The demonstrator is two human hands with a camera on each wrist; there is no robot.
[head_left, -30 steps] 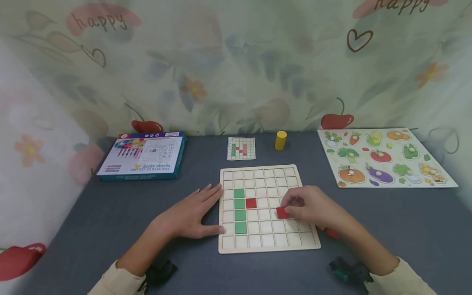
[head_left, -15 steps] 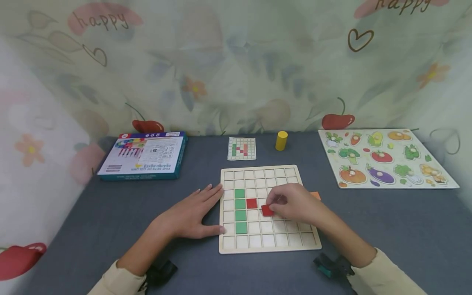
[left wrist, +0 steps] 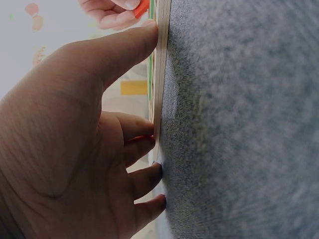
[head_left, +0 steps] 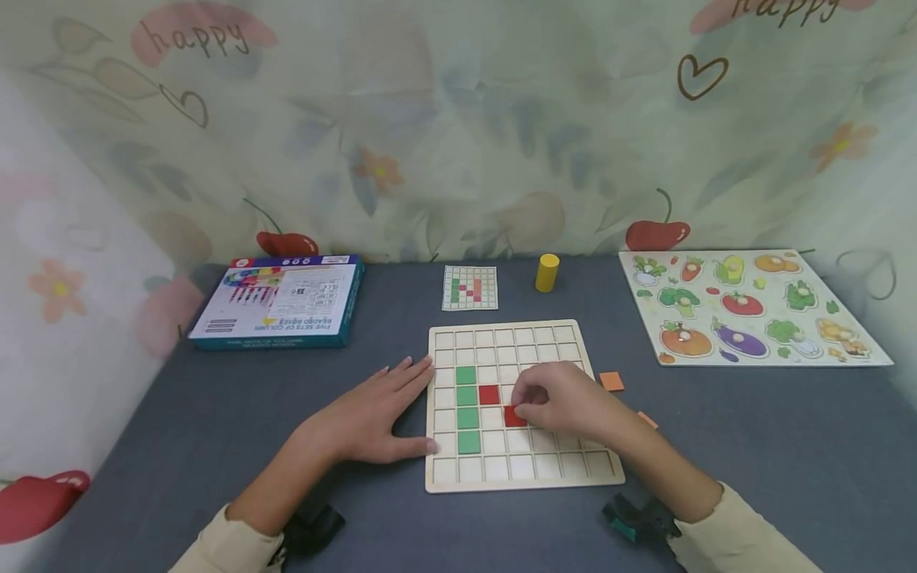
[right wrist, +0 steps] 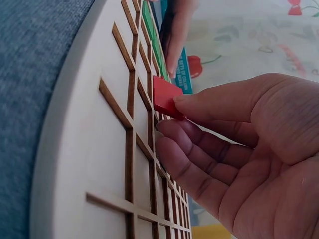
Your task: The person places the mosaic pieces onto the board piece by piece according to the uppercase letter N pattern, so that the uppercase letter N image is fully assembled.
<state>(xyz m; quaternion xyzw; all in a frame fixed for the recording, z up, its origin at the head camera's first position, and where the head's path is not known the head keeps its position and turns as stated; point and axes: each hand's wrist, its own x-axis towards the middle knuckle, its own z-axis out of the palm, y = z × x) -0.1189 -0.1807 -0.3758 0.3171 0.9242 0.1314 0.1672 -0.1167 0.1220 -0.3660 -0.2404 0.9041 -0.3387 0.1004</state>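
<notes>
A light wooden grid board (head_left: pixel 520 469) lies on the dark table. Green square tiles (head_left: pixel 468 418) fill a column of cells at its left, with one red tile (head_left: pixel 489 395) beside them. My right hand (head_left: pixel 566 402) pinches another red square tile (right wrist: pixel 167 96) between thumb and fingers, low over a cell near the board's middle. In the right wrist view that tile is tilted, one edge at the grid ridges. My left hand (head_left: pixel 368 414) lies along the board's left edge, thumb and fingertips touching it, fingers extended.
Orange tiles (head_left: pixel 612 382) lie right of the board, partly behind the right forearm. Behind the board are a small pattern card (head_left: pixel 470 288) and a yellow cylinder (head_left: pixel 548 273). A boxed set (head_left: pixel 279 306) lies at left, a vegetable puzzle board (head_left: pixel 752 310) at right.
My right hand has carried the red tile leftward across the board and lowered it toward a middle cell. Orange tiles at the right have come into sight. My left hand has stayed put.
</notes>
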